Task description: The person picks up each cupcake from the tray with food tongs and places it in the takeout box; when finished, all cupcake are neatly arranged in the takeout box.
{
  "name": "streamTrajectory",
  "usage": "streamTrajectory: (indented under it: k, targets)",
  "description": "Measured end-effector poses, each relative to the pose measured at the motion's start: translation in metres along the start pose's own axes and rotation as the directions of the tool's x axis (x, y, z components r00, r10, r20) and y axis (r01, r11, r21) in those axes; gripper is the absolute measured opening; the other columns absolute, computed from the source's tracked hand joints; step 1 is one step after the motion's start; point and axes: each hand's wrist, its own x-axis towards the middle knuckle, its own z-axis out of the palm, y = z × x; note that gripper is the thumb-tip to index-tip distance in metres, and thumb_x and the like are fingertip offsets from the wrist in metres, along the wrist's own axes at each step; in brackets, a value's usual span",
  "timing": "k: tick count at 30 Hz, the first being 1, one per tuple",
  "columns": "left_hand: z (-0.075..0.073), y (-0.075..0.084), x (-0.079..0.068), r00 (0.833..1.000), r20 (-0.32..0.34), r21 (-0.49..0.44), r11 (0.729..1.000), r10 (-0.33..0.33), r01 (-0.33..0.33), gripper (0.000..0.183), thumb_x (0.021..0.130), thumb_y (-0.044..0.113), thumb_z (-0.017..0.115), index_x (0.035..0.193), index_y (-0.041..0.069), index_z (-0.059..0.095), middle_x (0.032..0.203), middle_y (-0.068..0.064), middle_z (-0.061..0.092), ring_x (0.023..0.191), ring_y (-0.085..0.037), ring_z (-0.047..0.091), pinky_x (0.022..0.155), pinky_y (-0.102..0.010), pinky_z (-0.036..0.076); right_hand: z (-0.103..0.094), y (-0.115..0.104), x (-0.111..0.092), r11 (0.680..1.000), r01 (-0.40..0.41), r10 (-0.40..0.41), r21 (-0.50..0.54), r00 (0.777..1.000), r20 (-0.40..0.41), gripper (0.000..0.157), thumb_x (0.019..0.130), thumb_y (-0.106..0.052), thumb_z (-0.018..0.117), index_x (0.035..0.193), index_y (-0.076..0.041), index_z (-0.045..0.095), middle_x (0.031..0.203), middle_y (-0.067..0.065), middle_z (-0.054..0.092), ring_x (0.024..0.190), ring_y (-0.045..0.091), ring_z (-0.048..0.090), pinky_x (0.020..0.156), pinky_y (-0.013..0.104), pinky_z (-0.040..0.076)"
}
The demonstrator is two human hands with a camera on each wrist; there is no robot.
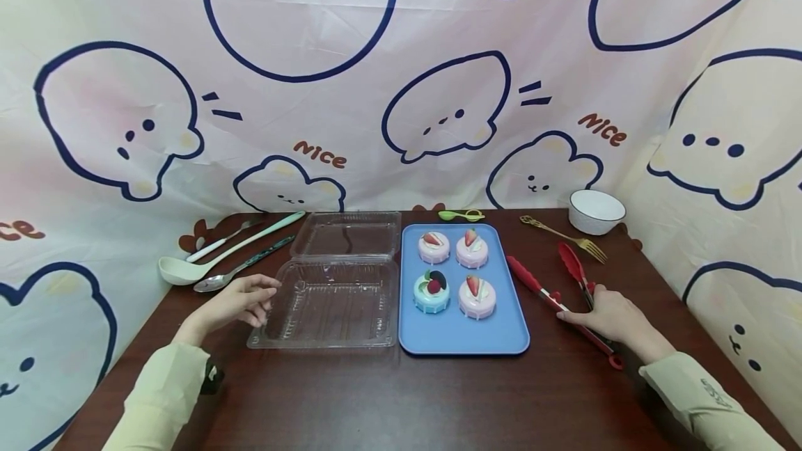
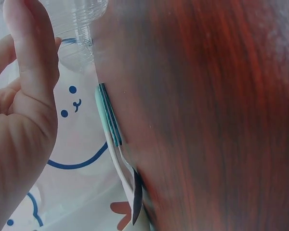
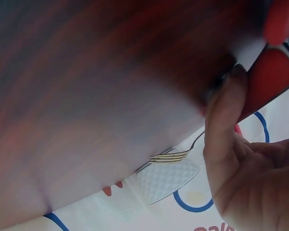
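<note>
My right hand (image 1: 610, 317) grips a pair of red tongs (image 1: 544, 291) at the right of the table, its jaws spread apart. In the right wrist view the thumb lies along a red part of the tongs (image 3: 269, 79). My left hand (image 1: 241, 301) is at the left rim of a clear plastic box (image 1: 326, 346), fingers loosely bent and overlapping that rim. The box's lid (image 1: 347, 235) is folded back. Right of it, a blue tray (image 1: 464, 346) carries three pink toy cakes (image 1: 477, 306) with strawberry tops and one light-blue cake (image 1: 431, 301) with berries.
Left of the box lie a ladle (image 1: 182, 270) with a green handle, a spoon (image 1: 216, 282) and a white-handled utensil (image 1: 209, 248). A small green utensil (image 1: 450, 215) lies behind the tray. At the back right are a gold fork (image 1: 585, 243) and a white bowl (image 1: 595, 218).
</note>
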Motion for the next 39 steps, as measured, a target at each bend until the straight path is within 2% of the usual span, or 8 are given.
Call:
streamTrajectory:
  k: [6,14,19,27,39]
  targets:
    - [0.0011,-0.0043,0.0013,1.000,-0.025,-0.002,1.000,-0.005,0.005,0.052,0.096,0.023,0.046,0.129,-0.013,0.030,0.077,-0.008,0.053,0.058,-0.014,0.058,0.054,-0.033,0.053,0.0010,0.0001,-0.0005,0.999,-0.032,0.032,-0.020,0.999,0.015,0.094,0.066,-0.075,0.056,0.097,0.013,0.045,0.073,0.012,0.050,0.061,0.021,0.050,0.051,0.036,0.044]
    - [0.0011,-0.0065,0.0027,0.999,-0.053,0.017,1.000,-0.011,0.012,0.051,0.095,0.025,0.047,0.129,-0.011,0.032,0.076,-0.007,0.052,0.059,-0.013,0.054,0.054,-0.034,0.053,-0.0040,-0.0038,-0.0046,0.991,-0.071,0.070,0.111,0.997,0.015,0.086,0.068,-0.062,0.065,0.099,0.014,0.036,0.072,0.016,0.048,0.061,0.023,0.048,0.050,0.032,0.042]
    - [0.0012,-0.0068,0.0036,0.999,-0.046,0.018,1.000,-0.010,0.011,0.051,0.096,0.024,0.047,0.130,-0.011,0.032,0.076,-0.007,0.052,0.060,-0.013,0.054,0.054,-0.034,0.053,-0.0031,-0.0030,-0.0065,0.988,-0.066,0.067,0.142,0.998,-0.001,0.082,0.072,-0.057,0.065,0.099,0.015,0.034,0.073,0.017,0.048,0.062,0.023,0.048,0.052,0.032,0.041]
    - [0.0020,-0.0062,0.0026,0.999,-0.051,0.016,1.000,-0.012,0.013,0.052,0.095,0.025,0.047,0.129,-0.011,0.031,0.075,-0.007,0.053,0.059,-0.013,0.054,0.054,-0.035,0.053,-0.0028,-0.0048,-0.0062,0.980,-0.096,0.095,0.173,0.995,0.016,0.102,0.066,-0.069,0.062,0.111,0.016,0.031,0.080,0.019,0.050,0.067,0.022,0.049,0.052,0.029,0.043]
    - [0.0015,-0.0065,0.0021,0.999,-0.045,0.017,1.000,-0.002,0.003,0.054,0.095,0.026,0.048,0.129,-0.011,0.031,0.075,-0.007,0.052,0.059,-0.013,0.054,0.054,-0.035,0.053,-0.0054,-0.0030,-0.0077,0.979,-0.097,0.105,0.180,0.994,-0.035,0.096,0.069,-0.070,0.059,0.107,0.015,0.035,0.074,0.015,0.049,0.060,0.020,0.048,0.048,0.028,0.041]
